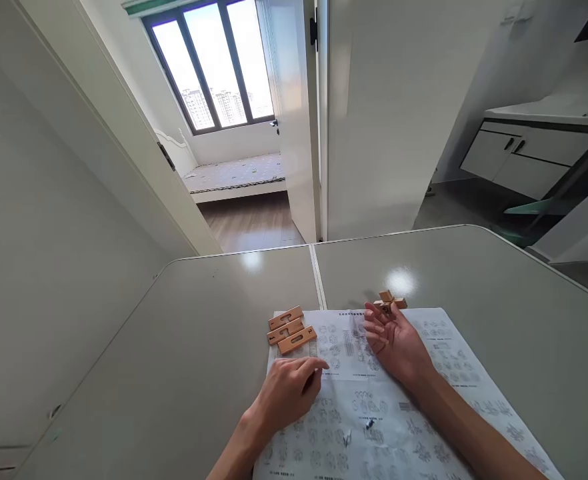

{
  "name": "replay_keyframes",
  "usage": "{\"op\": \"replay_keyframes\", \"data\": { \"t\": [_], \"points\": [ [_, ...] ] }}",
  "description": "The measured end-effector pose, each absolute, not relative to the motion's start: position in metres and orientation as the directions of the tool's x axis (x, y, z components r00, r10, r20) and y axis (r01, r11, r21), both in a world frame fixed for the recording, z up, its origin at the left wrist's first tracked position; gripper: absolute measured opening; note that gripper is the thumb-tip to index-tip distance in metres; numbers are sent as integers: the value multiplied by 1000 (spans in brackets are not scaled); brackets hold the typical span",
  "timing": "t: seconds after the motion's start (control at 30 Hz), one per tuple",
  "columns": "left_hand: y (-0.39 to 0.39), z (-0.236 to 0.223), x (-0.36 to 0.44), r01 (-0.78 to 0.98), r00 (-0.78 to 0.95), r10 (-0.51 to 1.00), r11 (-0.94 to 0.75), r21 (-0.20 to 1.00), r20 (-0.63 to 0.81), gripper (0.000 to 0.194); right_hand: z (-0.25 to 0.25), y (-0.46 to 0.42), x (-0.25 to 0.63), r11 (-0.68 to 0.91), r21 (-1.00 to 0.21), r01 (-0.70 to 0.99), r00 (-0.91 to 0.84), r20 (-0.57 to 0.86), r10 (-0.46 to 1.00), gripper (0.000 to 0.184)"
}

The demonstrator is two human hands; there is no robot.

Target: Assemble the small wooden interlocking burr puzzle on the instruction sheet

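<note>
My left hand (294,393) rests palm down on a printed instruction sheet (339,393), its fingers loosely bent and the index finger stretched out; nothing shows in it. Just beyond it lie three flat wooden puzzle pieces (297,340) with slots, overlapping in a fanned stack. My right hand (399,343) lies palm up, fingers apart and slightly curled. Right at its fingertips sits a small cluster of wooden puzzle pieces (387,297), partly hidden by the fingers. Whether the fingertips touch it, I cannot tell.
The sheet lies on a grey-green table (224,333) with a pale seam. A small dark metallic item (370,424) and a thin light-coloured item (347,438) lie on the sheet. Past the table are an open door (294,127), a bed (239,173) and a cabinet (529,153).
</note>
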State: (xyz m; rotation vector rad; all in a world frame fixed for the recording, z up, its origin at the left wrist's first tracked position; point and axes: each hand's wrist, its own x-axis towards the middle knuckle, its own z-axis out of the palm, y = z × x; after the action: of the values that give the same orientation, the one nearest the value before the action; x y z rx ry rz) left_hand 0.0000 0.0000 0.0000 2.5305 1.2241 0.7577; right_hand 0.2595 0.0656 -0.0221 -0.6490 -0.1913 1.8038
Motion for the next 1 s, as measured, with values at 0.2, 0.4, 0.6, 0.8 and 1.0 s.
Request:
{"op": "replay_keyframes", "data": {
  "t": [0.2,0.4,0.6,0.8,1.0],
  "points": [
    [0,2,0,651,521,774,-633,420,359,22,-25,66,260,-310,-494,-813,-174,-303,937,24],
    [0,1,0,666,505,784,-620,416,360,22,-23,62,250,-280,-618,-734,-142,-262,954,28],
    [0,1,1,672,499,786,-617,410,364,22,-6,44,232,-251,-840,-481,-203,-172,964,41],
    [1,2,1,679,488,794,-606,414,362,22,-4,33,224,-121,-970,-209,-307,-53,950,50],
    [0,5,1,682,468,817,-577,450,337,20,-17,30,223,33,-999,-1,-386,31,922,50]
  ]
}}
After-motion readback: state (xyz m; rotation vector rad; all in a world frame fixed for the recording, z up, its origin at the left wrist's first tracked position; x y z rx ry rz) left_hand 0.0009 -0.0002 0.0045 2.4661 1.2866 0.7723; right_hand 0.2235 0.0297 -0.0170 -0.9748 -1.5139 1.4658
